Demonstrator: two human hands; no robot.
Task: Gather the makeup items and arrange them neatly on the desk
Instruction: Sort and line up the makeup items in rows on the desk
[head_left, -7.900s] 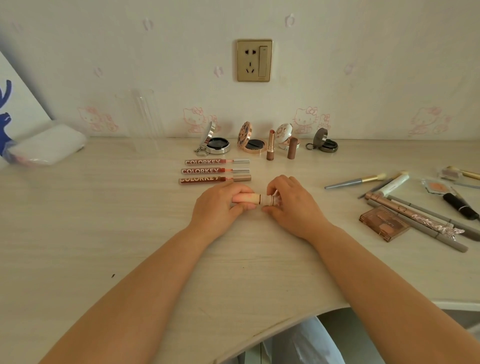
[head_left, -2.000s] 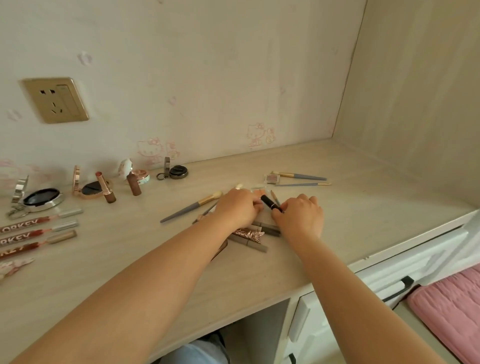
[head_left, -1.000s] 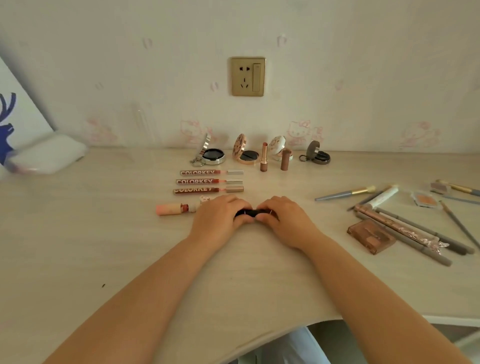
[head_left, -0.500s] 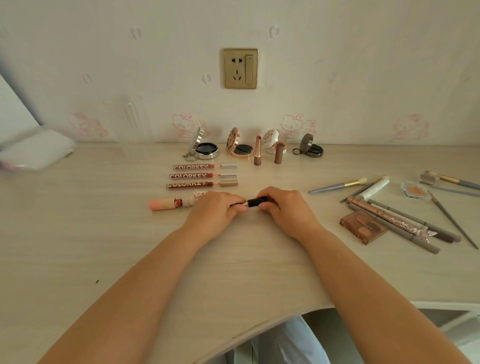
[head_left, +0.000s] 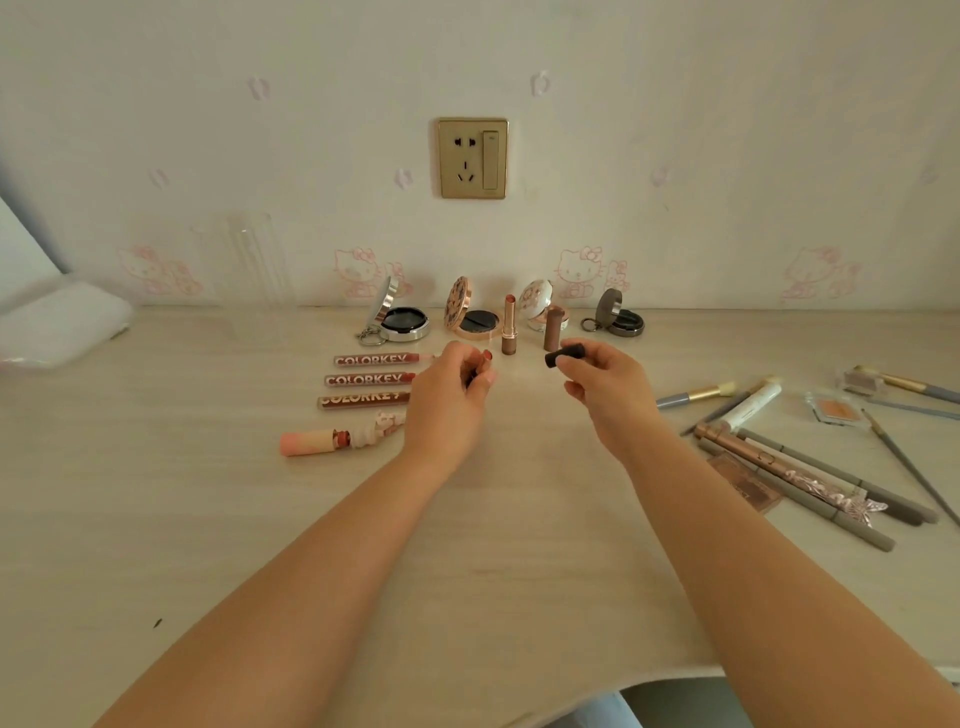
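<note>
My left hand (head_left: 451, 397) is raised over the desk (head_left: 208, 519) and grips a black lipstick base with a red tip (head_left: 487, 356) showing above the fingers. My right hand (head_left: 605, 387) pinches the black cap (head_left: 565, 355), held apart from the base. Three COLORKEY tubes (head_left: 370, 379) lie in a row to the left, above a peach lipstick (head_left: 337, 439) with its cap off. Open compacts (head_left: 402, 318) and an upright open lipstick (head_left: 508, 325) stand along the wall.
To the right lie several brushes and pencils (head_left: 810, 478), a white tube (head_left: 750, 405), a brown palette (head_left: 748, 486) and a small blush pan (head_left: 836, 408). A clear acrylic stand (head_left: 254, 270) and a white pouch (head_left: 57, 327) sit at the back left. The desk's front edge curves in below.
Both hands lifted off the desk and pulled the black lipstick apart: the cap went right with my right hand, the base stayed in my left, baring the red tip.
</note>
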